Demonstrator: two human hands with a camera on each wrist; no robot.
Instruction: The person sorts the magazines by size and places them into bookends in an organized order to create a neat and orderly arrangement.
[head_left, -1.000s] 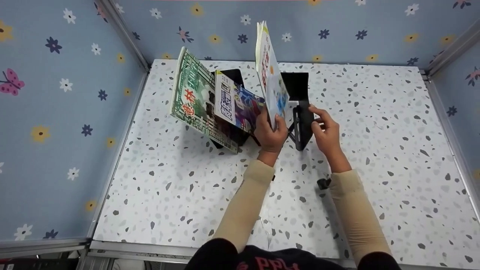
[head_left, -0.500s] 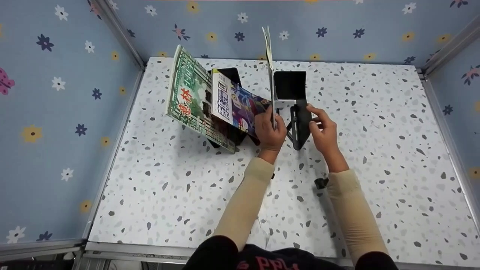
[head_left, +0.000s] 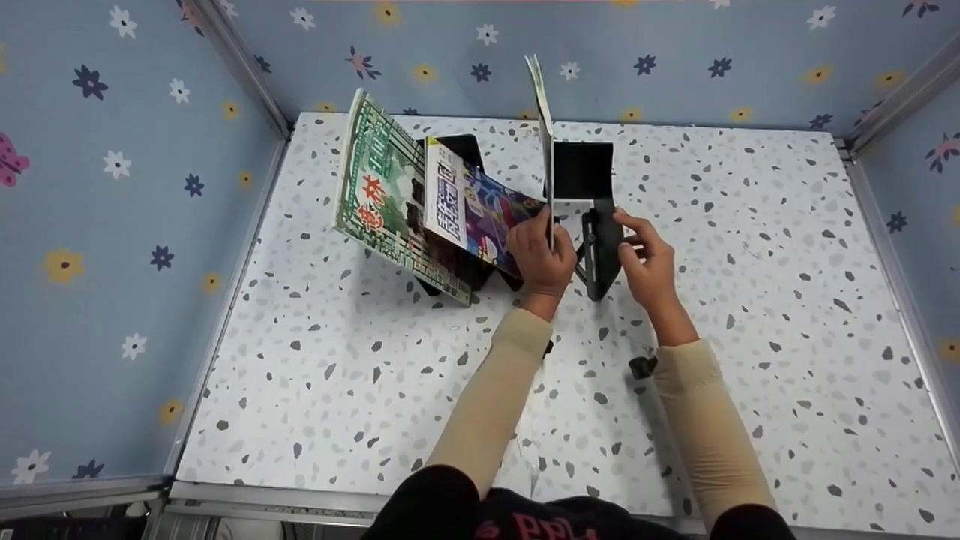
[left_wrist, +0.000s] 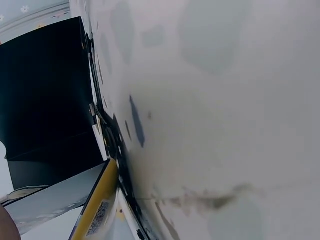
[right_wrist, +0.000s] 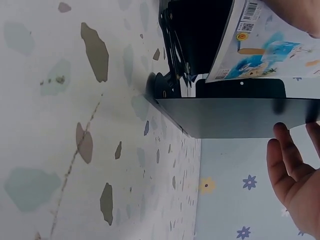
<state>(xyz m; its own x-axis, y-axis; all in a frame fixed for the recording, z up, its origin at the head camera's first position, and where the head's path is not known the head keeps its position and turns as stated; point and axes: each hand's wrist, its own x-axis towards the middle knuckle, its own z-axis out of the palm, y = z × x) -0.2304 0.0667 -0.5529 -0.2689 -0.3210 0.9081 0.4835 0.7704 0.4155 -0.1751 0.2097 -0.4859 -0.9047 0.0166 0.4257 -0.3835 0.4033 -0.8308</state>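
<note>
My left hand (head_left: 541, 255) grips the lower near edge of a thin magazine (head_left: 546, 142), which stands upright and nearly edge-on to the head view. Its light cover with a blue picture shows in the right wrist view. To the right is a black bookend rack (head_left: 583, 171) with a back panel, an upright side plate and a slotted bar. Fingertips of my right hand (head_left: 649, 266) rest against the outer face of that side plate (right_wrist: 240, 117). A purple-blue magazine (head_left: 487, 206) and a green magazine (head_left: 382, 180) lean at the rack's left end.
A speckled white table (head_left: 360, 420) lies beneath everything. Patterned blue walls (head_left: 450, 45) enclose its back and sides. A small black object (head_left: 643, 367) is beside my right wrist.
The magazine in my left hand has turned from showing its cover to nearly edge-on. It has shifted slightly right lately. My right hand keeps its place at the side plate.
</note>
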